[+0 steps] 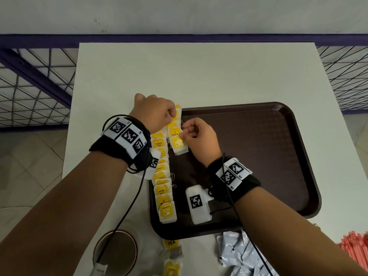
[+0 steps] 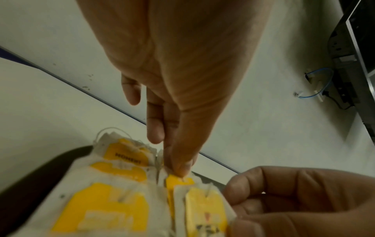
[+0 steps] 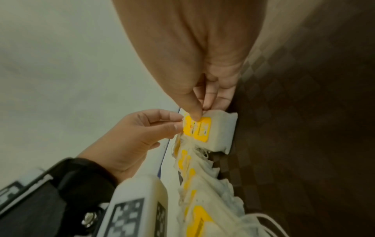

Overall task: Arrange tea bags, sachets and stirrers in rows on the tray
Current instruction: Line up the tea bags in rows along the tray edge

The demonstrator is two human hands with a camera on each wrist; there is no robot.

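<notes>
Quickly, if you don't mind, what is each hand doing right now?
Left hand: fingers pinching a tea bag at the tray's far left corner.
Right hand: fingers pinching the next tea bag in the second row.

White tea bags [image 1: 163, 188] with yellow tags lie overlapping in a row along the left edge of the dark brown tray [image 1: 278, 156].

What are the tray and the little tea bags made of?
The tray looks like dark brown plastic: moulded rim, fine textured grid. The tea bags seem thin white filter paper, soft and crinkled, with glossy yellow paper tags and thread strings.
</notes>
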